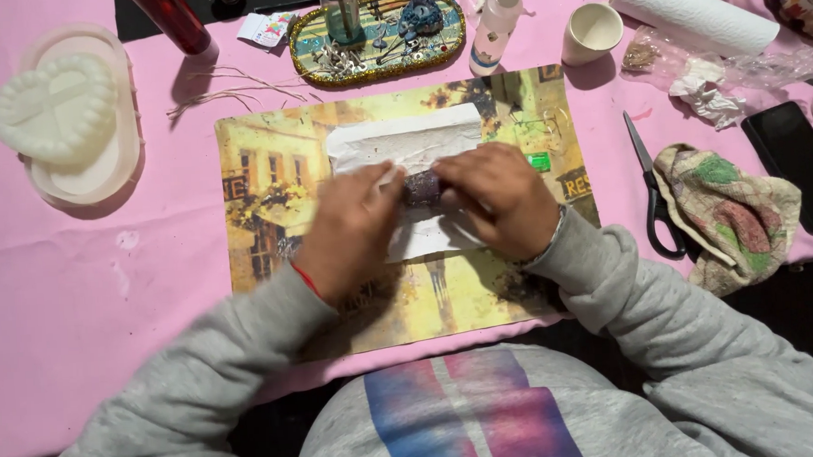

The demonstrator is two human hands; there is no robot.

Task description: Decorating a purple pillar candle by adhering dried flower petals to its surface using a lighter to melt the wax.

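1. Dark purplish lump [420, 189]: I am seeing one, sitting between both hands on one sheet of white paper [409, 139], which is lying on one picture placemat [267, 171] on the pink worktop [79, 270].
2. Around it I am counting one pair of scissors [650, 190], one crumpled cloth [730, 210], one dark phone [797, 166], one paper towel roll [694, 10], one paper cup [592, 31], one spray bottle [496, 19], one oval tray [378, 36] and one white heart-shaped mould [54, 107].
3. My left hand [347, 231] is lying palm down, its fingers [384, 179] pressing the lump's left side.
4. My right hand [501, 197] is mirroring it, fingers curling onto the right side; both are grasping the lump and paper together.
5. Motion is blurring the lump, which is looking small, dark and grainy, partly wrapped in the paper.
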